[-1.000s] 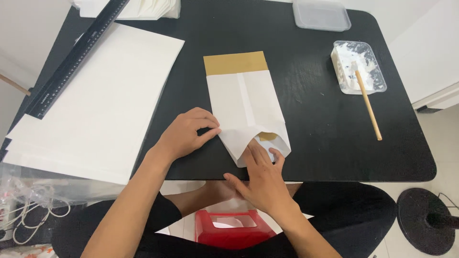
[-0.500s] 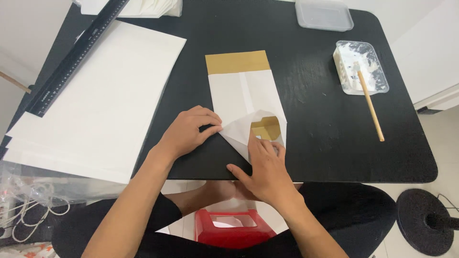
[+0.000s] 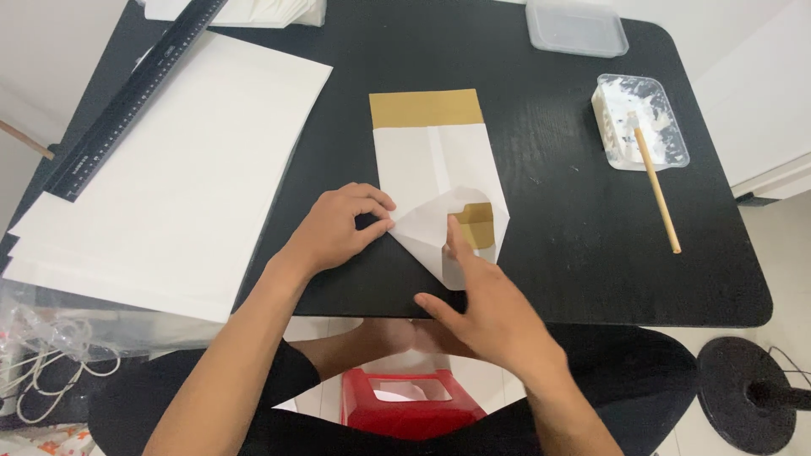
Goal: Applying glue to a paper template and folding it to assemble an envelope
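Round-cornered black wooden table carries a stack of large white paper sheets at its left, with a long black ruler lying slantwise along the stack's upper-left edge. Far right: a clear plastic tray smeared with white paste, a thin wooden stick resting in it and reaching out onto the tabletop; an empty-looking clear plastic container sits at the far edge. Below the near edge, a red plastic stool; a black round stand base on the floor at right.
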